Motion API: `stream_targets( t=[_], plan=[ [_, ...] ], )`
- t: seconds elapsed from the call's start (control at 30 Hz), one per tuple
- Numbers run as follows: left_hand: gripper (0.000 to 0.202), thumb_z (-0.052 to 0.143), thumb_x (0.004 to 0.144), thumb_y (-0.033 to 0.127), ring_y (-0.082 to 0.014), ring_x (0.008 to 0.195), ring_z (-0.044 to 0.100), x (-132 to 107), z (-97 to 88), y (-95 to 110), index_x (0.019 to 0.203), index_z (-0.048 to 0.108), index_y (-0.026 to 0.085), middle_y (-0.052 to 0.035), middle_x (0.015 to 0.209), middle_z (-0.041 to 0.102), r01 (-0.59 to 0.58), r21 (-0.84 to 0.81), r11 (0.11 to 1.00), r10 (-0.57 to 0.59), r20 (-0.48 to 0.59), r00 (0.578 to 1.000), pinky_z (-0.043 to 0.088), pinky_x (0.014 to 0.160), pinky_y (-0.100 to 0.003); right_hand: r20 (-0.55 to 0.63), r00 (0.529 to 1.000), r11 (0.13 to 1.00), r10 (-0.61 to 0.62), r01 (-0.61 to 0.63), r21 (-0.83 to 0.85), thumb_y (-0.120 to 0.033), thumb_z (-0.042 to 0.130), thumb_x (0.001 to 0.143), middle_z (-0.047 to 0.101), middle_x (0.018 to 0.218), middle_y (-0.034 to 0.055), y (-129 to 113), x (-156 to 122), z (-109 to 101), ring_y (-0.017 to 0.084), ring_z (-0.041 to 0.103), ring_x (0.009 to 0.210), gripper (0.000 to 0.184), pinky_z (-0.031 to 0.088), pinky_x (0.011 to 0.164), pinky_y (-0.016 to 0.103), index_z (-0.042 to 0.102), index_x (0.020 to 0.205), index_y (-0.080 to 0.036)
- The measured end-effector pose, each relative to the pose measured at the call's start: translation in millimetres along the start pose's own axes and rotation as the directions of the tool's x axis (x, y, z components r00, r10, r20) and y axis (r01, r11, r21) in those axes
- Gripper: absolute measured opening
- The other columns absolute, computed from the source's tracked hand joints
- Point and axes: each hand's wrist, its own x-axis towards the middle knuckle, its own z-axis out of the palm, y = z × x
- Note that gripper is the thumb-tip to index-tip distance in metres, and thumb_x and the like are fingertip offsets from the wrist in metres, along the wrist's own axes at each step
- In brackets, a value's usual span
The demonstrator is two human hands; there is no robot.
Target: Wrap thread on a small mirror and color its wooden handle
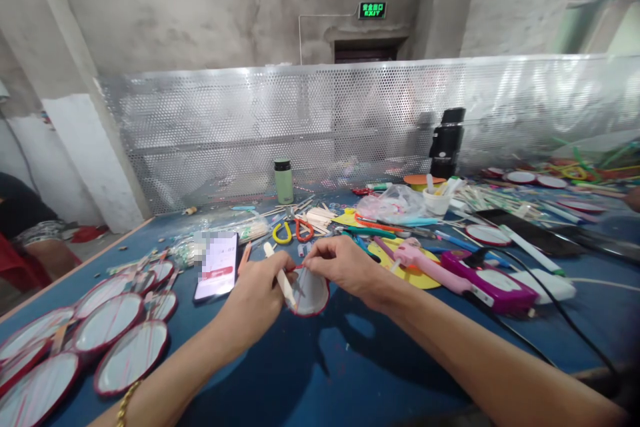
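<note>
Right fingers at red rim, disc beneath

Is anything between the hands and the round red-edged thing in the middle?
Nothing visible blocks the right hand, at the top of the red-edged disc. The left hand holds a pale stick across the disc's left side.
</note>
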Motion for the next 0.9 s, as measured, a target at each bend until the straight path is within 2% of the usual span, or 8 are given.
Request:
stream_targets(
  t=[0.1, 0.3, 0.57, 0.9],
  plan=[
    [0.018, 0.050, 0.085, 0.018, -0.0169, 0.056, 0.053, 0, -0.1, 0, 0.072, 0.062, 0.021, 0.0020, 0.055, 0.060, -0.020, 0.049, 0.999, 0.018, 0.028, 0.999, 0.038, 0.065, -0.028, -0.001, 1.000, 1.000, 0.019, -0.019, 0.013, -0.015, 0.058, 0.071, 0.059, 0.057, -0.0016, 0, 1, 0, 0.009, 0.049, 0.055, 0.010, 0.037, 0.051, 0.021, 0.064, 0.064, -0.015],
    [0.018, 0.050, 0.085, 0.017, -0.0167, 0.057, 0.055, -1, -0.3, 0, 0.074, 0.062, 0.021, 0.0029, 0.056, 0.060, -0.032, 0.086, 0.996, 0.031, 0.006, 0.999, 0.038, 0.065, -0.028, -0.005, 0.999, 0.999, 0.036, -0.035, 0.028, -0.016, 0.060, 0.070, 0.062, 0.059, -0.0009, -2, -1, -2, 0.009, 0.051, 0.057, 0.008, 0.037, 0.053, 0.021, 0.066, 0.065, -0.014],
    [0.017, 0.050, 0.086, 0.017, -0.0158, 0.057, 0.051, 1, -1.5, -1, 0.072, 0.059, 0.020, 0.0023, 0.058, 0.059, -0.039, 0.087, 0.995, 0.038, 0.016, 0.999, 0.034, 0.061, -0.026, -0.011, 0.999, 0.997, 0.048, -0.048, 0.057, -0.018, 0.061, 0.071, 0.065, 0.066, 0.0008, -4, -1, -3, 0.011, 0.053, 0.062, 0.008, 0.039, 0.057, 0.022, 0.068, 0.069, -0.014],
    [0.014, 0.050, 0.085, 0.017, -0.0152, 0.062, 0.049, 3, -3.7, -4, 0.072, 0.054, 0.019, 0.0017, 0.064, 0.058, -0.026, 0.010, 1.000, 0.025, 0.031, 0.999, 0.032, 0.058, -0.025, 0.145, 0.987, 0.986, -0.075, 0.053, 0.156, -0.032, 0.068, 0.075, 0.064, 0.077, 0.0004, 4, 4, -14, 0.012, 0.056, 0.070, 0.017, 0.041, 0.066, 0.025, 0.067, 0.081, -0.016]
  ],
)
